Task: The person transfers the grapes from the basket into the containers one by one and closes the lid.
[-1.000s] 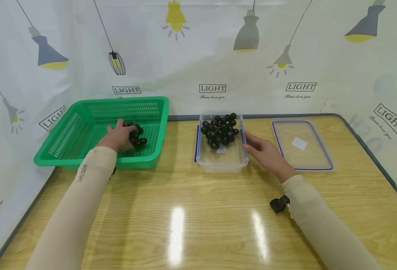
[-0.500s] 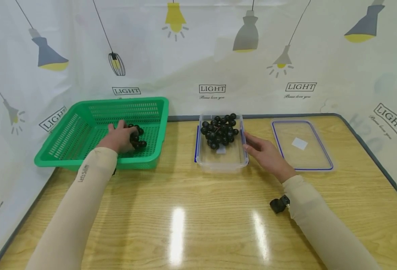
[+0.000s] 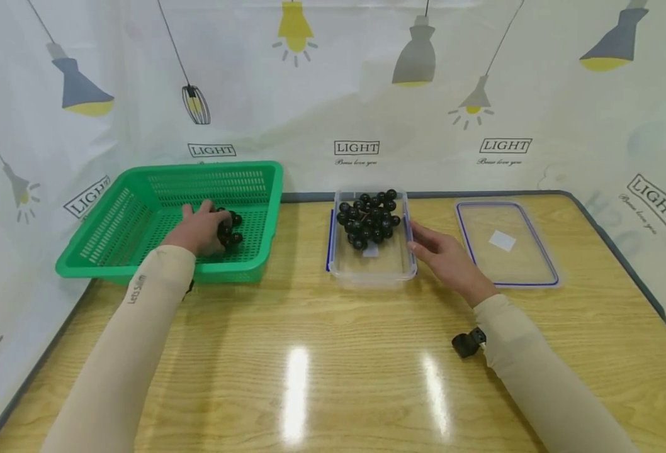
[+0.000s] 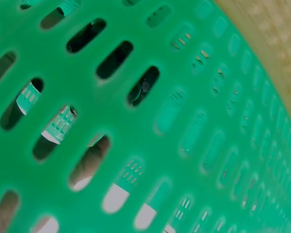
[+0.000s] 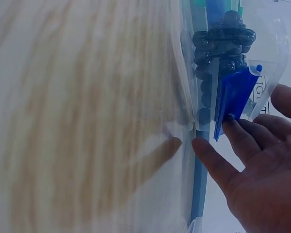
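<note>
Inside the green plastic basket, at the left of the head view, my left hand grips a bunch of dark grapes. The hand covers part of the bunch. Mostly the slotted basket wall fills the left wrist view. My right hand rests with extended fingers against the right side of a clear plastic container. Another bunch of dark grapes lies in the container, toward its back. In the right wrist view, my fingers touch the container's blue latch flap.
A clear lid with a blue seal lies flat on the wooden table, right of the container. Behind the table's dark back edge hangs a white sheet printed with lamps.
The grapes under my left hand have shifted slightly, while that hand stays in the basket. My right hand and the container have not moved.
</note>
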{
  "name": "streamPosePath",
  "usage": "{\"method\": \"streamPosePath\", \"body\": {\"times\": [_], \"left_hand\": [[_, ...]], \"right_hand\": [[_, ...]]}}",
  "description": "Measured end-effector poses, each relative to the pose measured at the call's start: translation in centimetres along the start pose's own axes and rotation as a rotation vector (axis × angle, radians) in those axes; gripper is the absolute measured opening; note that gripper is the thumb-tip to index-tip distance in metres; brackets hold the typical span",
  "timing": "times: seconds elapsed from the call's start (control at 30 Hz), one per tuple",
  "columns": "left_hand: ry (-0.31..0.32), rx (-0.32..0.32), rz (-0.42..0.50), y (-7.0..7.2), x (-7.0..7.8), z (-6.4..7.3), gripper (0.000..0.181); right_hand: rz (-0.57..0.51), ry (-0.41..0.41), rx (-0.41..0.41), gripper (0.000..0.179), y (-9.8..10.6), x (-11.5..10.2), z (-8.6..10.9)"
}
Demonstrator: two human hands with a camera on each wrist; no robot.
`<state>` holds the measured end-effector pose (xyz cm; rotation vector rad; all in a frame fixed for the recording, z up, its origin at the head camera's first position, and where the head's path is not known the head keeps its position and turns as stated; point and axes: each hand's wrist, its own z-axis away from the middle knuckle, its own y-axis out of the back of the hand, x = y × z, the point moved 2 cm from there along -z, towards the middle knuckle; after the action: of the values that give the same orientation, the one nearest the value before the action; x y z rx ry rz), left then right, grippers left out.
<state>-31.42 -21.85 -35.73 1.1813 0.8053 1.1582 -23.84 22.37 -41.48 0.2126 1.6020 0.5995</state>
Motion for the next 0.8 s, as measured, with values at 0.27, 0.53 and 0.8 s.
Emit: {"method": "streamPosePath", "body": {"times": [0.27,0.53,0.8], "left_hand": [[0.016,0.052,0.075,0.2,-0.4,0.0,0.048],[0.051,0.137,0.146,0.1,-1.4,0.1,0.050],[0.075,0.262,0.184,1.5,-1.7,1.1,0.052]], "right_hand": [[-0.002,0.007,0.014,0.059,0.0,-0.2,0.1],[-0.008,0.005,0.011,0.058,-0.1,0.0,0.2],[0.014,0.004,0.012,0.059,0.1,-0.2,0.1]]}}
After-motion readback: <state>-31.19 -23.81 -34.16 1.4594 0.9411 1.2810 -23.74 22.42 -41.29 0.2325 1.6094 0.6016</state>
